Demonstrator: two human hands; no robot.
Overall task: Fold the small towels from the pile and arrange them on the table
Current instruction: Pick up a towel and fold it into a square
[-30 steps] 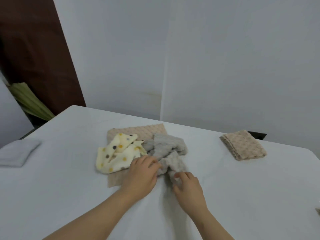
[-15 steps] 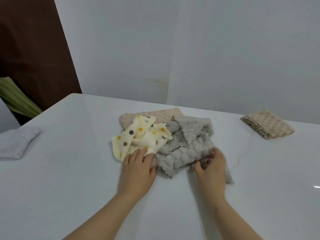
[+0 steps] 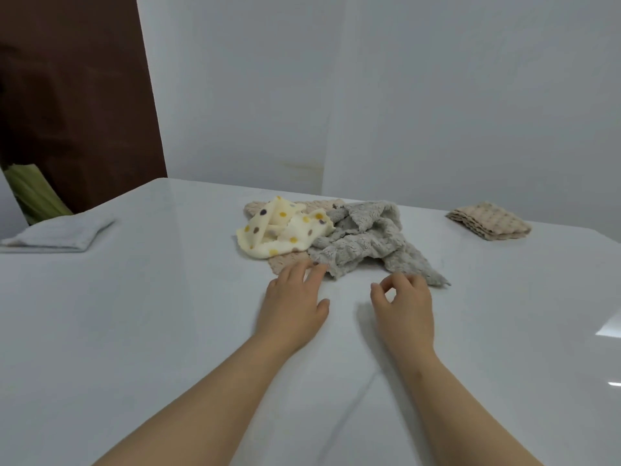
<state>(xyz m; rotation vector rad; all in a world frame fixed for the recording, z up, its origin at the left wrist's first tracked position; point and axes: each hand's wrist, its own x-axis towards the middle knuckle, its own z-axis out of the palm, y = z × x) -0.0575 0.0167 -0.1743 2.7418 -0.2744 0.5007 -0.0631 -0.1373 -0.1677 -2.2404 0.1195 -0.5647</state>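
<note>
The pile sits mid-table: a cream polka-dot towel [image 3: 282,230] on the left, a crumpled grey fluffy towel [image 3: 366,243] on the right, and a beige towel [image 3: 285,264] flat beneath both. My left hand [image 3: 292,304] lies flat with straight fingers, its fingertips touching the near edge of the grey and beige towels. My right hand [image 3: 403,307] hovers just short of the grey towel's near corner, fingers curled, thumb and forefinger almost meeting with nothing between them. A folded beige towel [image 3: 490,222] lies at the far right. At the far left lies a folded pale grey towel [image 3: 57,233].
The white glossy table [image 3: 168,331] fills the view, its far edge close to a pale wall. A dark brown panel and a green leafy thing [image 3: 33,193] stand beyond the left corner.
Both hands have drawn back toward me from the pile. My right hand let go of the grey towel, which now lies spread wider; my left hand slid off the polka-dot towel.
</note>
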